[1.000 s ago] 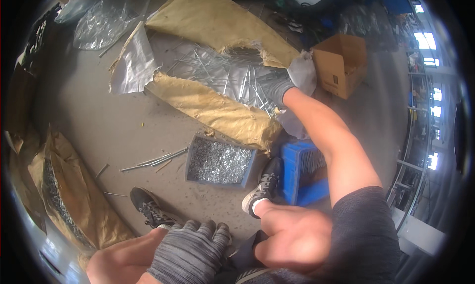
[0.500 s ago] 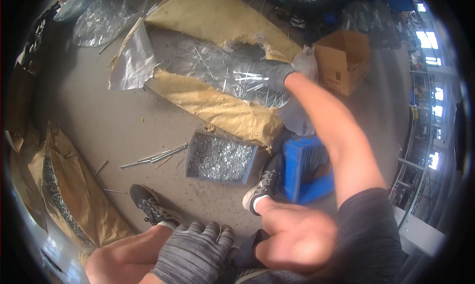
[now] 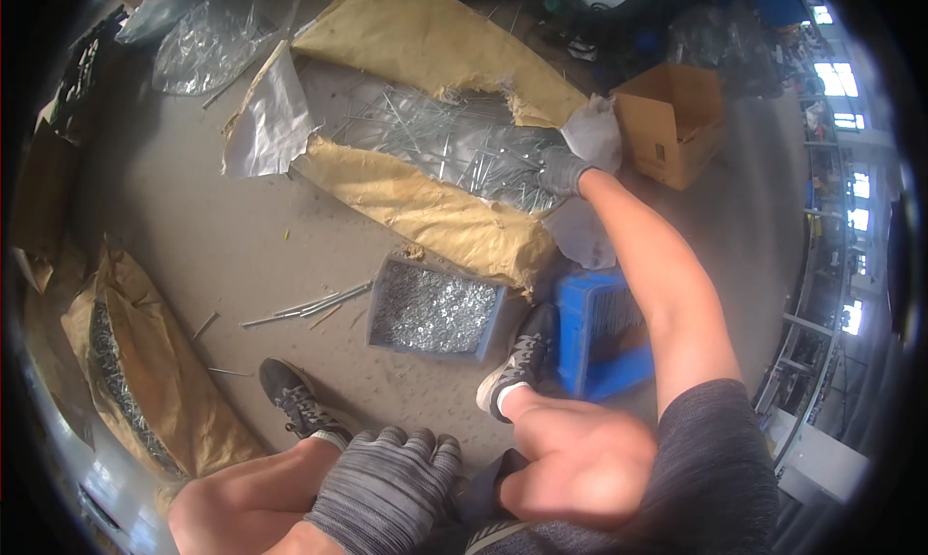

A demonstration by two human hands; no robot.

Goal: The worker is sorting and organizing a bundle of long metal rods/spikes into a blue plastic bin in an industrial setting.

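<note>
My right hand (image 3: 563,172), in a grey glove, reaches into the right end of a torn yellow-brown sack (image 3: 416,199). Its fingers are bent around some of the long thin metal rods (image 3: 495,164) there; the fingertips are partly hidden among them. Many more rods lie loosely crossed along the sack's opening. Near my lap, my gloved left hand (image 3: 387,482) is back upward, with its fingers curled down. Whatever may be under those fingers is hidden.
A grey bin (image 3: 375,308) of small shiny metal parts stands before my feet, beside a blue crate (image 3: 572,337). An open cardboard box (image 3: 667,130) stands beyond the sack's right end. Several rods (image 3: 309,306) lie on the floor; another filled sack (image 3: 179,371) lies at left.
My right hand has moved slightly nearer, down among the rods; the bright rods by its fingers no longer stand out. My left hand stays near my lap. The view has shifted slightly.
</note>
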